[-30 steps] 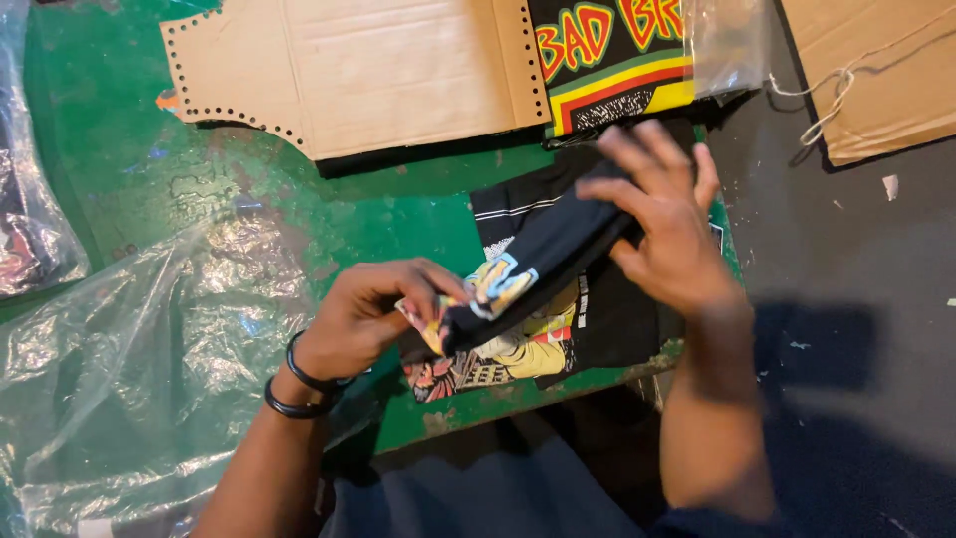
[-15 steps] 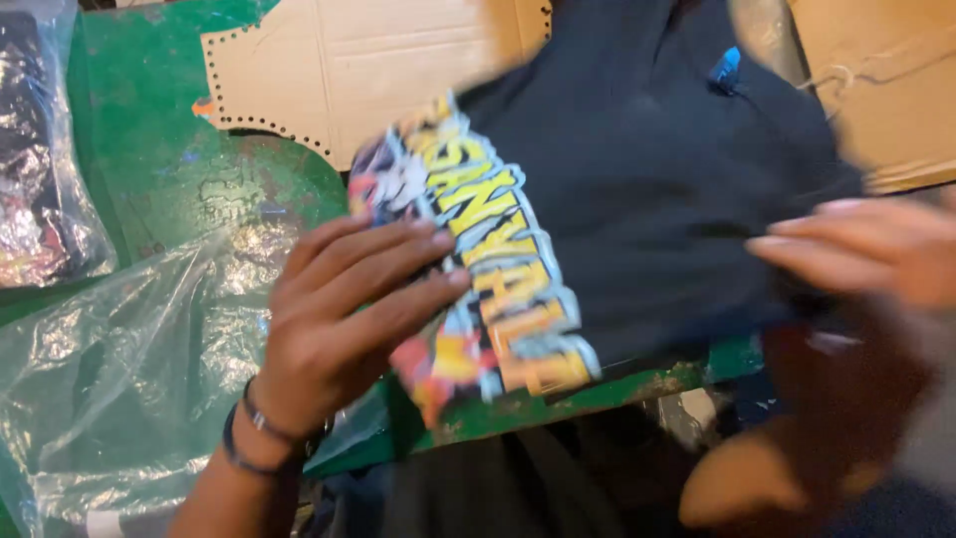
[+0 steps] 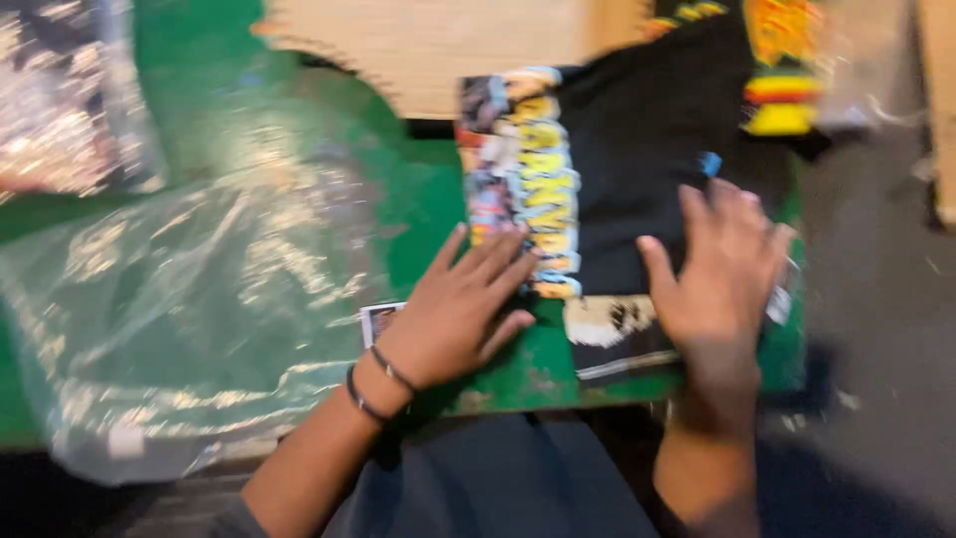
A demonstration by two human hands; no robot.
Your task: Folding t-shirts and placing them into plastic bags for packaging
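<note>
On the green worktop [image 3: 418,199], both flat, open hands, left hand [image 3: 460,314] and right hand [image 3: 719,269], press the black printed shirt [image 3: 637,169] lying far-to-near.

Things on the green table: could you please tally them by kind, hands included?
Black printed shirts: 2, one under both hands and one at the top right
Clear plastic bags: 2, one large, one at top left
Cardboard sheets: 1
Hands: 2, left hand, right hand
Total: 7
</note>
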